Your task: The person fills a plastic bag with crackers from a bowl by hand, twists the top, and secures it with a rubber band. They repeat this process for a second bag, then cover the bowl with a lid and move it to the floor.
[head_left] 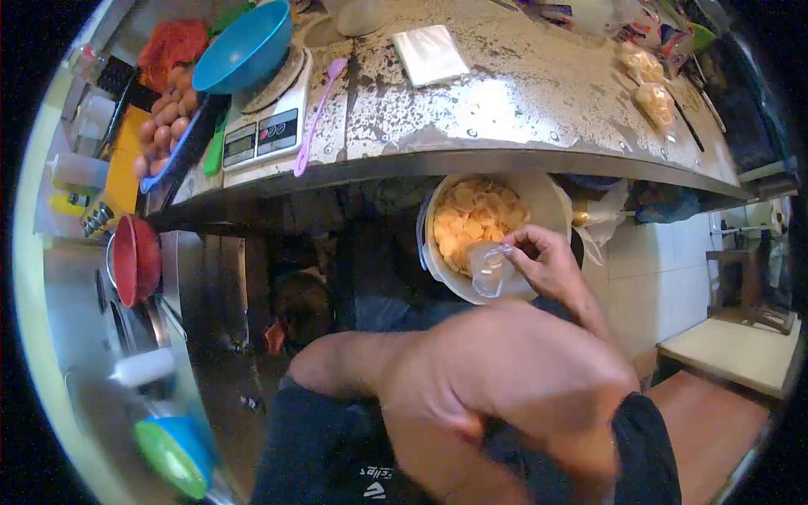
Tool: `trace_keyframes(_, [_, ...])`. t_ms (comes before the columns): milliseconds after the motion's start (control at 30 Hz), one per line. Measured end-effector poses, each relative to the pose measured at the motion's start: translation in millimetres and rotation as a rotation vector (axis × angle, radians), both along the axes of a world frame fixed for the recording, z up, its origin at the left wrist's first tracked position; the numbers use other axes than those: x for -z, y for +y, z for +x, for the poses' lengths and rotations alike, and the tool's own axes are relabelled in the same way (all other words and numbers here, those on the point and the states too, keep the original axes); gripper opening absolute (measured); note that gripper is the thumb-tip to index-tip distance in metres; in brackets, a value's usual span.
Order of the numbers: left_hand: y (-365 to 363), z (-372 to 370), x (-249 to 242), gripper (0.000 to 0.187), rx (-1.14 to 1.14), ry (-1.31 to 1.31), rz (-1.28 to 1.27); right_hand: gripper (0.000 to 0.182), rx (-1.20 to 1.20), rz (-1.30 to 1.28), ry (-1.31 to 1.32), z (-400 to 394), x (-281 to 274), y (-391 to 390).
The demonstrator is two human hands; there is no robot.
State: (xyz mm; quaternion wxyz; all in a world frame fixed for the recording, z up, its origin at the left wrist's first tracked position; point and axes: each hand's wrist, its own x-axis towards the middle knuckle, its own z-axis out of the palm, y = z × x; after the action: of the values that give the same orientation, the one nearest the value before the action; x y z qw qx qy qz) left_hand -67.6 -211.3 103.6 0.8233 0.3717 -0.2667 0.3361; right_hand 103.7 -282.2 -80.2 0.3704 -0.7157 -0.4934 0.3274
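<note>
My right hand [543, 254] reaches in from the right over a large pale tub [553, 202]. Thumb and fingers pinch the edge of a clear plastic cup [487, 271], which is tilted inside the tub's near side. Thin orange-yellow chips [475, 215] fill much of the tub, close beside the cup. A bent bare limb, large and blurred, crosses the lower middle of the view near the camera. My left hand does not show.
Above the tub runs a worn worktop [379, 109] with a kitchen scale [268, 139], blue bowl [244, 50], purple spoon [320, 118], clear bags [430, 55] and filled bags [652, 101]. Eggs [166, 126] and a red bowl [136, 261] stand left; a low stool [728, 349] right.
</note>
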Motion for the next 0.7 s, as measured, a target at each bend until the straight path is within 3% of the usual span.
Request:
trace_keyframes(200, [2.7, -2.1, -2.3, 0.016, -0.009, -0.022, -0.08, 0.014, -0.01, 0.0, -0.053, 1.6, -21.4, 10.6])
trace_keyframes(267, [17.6, -9.8, 10.7, 0.019, -0.149, 0.17, 0.033, 0.014, -0.003, 0.027, -0.053, 4.9, -32.0, 11.6])
trace_keyframes(367, [43.6, -9.2, 55.2, 0.02, -0.737, 0.729, 0.653, 0.013, -0.031, 0.118, -0.169, 10.5, -41.0, 15.3])
trace_keyframes(400, [39.0, -2.7, 64.0, 0.023, -0.897, 0.911, 0.733, 0.013, -0.044, 0.1, -0.083, 10.4, -43.1, 15.1])
trace_keyframes(433, [35.8, 0.5, 84.0, 0.023, -0.898, 0.9, 0.738, 0.013, -0.061, 0.08, 0.003, 10.0, -45.1, 14.5])
trace_keyframes(500, [34.3, 3.6, 134.3, 0.023, -1.075, 1.12, 0.914, 0.018, -0.16, 0.116, -0.055, 10.3, -43.3, 17.6])
trace_keyframes(533, [33.1, 1.4, 150.6, 0.023, -1.087, 1.108, 0.914, 0.02, -0.183, 0.071, 0.027, 11.2, -44.3, 19.2])
trace_keyframes(600, [31.1, -5.1, 176.8, 0.019, -0.846, 1.335, 0.592, 0.021, -0.208, 0.035, 0.098, 19.7, -30.2, 26.5])
trace_keyframes(700, [35.9, -12.4, 202.8, 0.016, -0.962, 1.228, 0.538, 0.03, -0.222, 0.149, 0.096, 37.4, 18.0, 40.6])
